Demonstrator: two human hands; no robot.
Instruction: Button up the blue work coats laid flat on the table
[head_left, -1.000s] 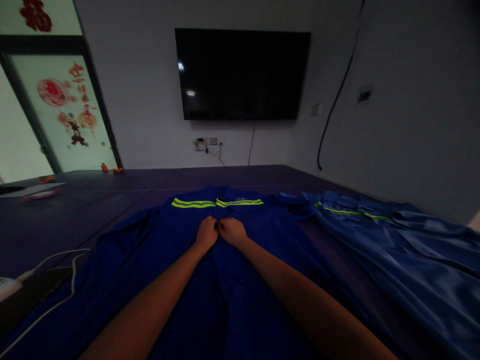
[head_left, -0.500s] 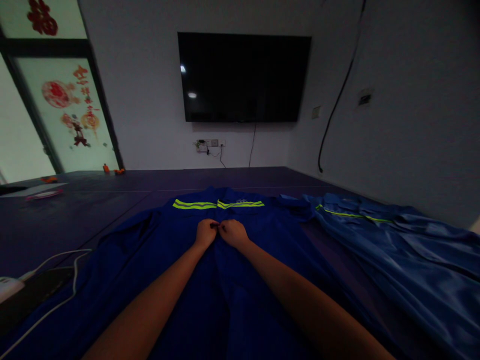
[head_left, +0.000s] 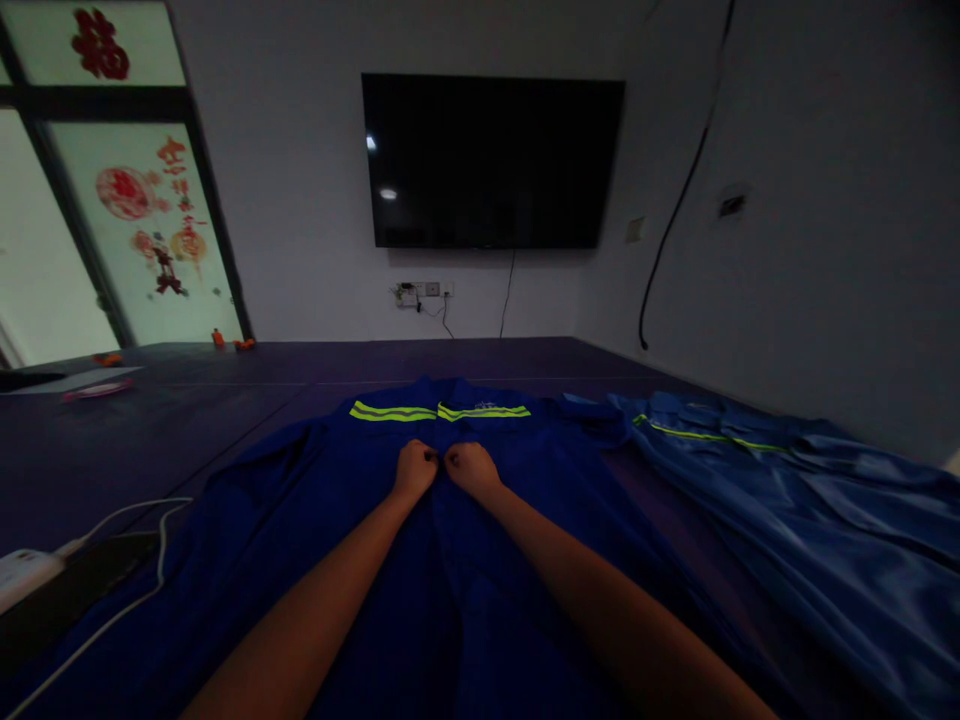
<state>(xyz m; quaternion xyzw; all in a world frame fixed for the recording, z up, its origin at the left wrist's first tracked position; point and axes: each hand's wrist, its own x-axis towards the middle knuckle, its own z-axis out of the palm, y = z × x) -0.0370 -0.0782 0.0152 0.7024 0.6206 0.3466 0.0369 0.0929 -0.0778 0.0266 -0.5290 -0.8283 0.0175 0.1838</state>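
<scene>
A dark blue work jacket [head_left: 315,520] with yellow-green reflective strips across the chest lies spread out in front of me, collar away from me. My left hand [head_left: 416,468] is closed at the jacket's front opening, just below the strips. Close beside it, a small gap apart, my right hand [head_left: 471,468] is closed on the other side of the opening. Both hands pinch the front edges of the jacket. The fingertips are dark, and any button or fastener between them is too small to make out.
To the right lies a second, lighter blue garment [head_left: 750,480] with a thin reflective strip. A white power strip [head_left: 30,575] and cable lie at the left. A pink-rimmed item [head_left: 97,390] and small orange objects [head_left: 244,344] sit farther back. A television [head_left: 495,160] hangs on the wall.
My hands have drawn slightly apart at the jacket opening, where they were touching before. The whole view has shifted a little. The jacket lies as before.
</scene>
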